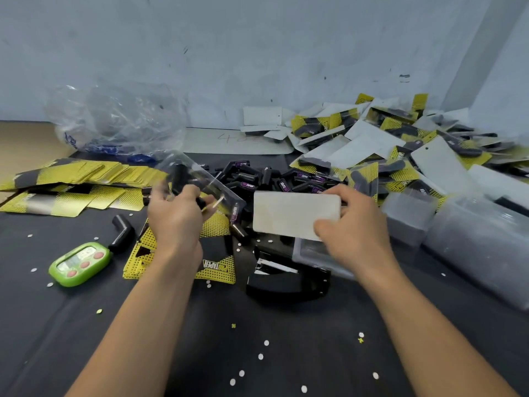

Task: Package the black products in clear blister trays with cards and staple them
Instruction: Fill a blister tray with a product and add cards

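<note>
My left hand [174, 216] grips a clear blister tray [197, 174] with a black product [179, 174] in it, held tilted above the table. My right hand [352, 224] pinches a card [294, 213] by its right edge, the white back facing me. Loose black products [257, 176] lie heaped between and behind the hands. A black stapler [286, 277] sits on the table under the card. Yellow cards [217, 270] lie flat beneath my left wrist.
Stacks of yellow cards [74, 179] spread at the left. Finished packs [400, 138] pile up at the back right. Stacked clear trays [481, 239] stand at the right. A green timer [80, 263], a lone black product [123, 232] and a plastic bag [114, 118] are on the left.
</note>
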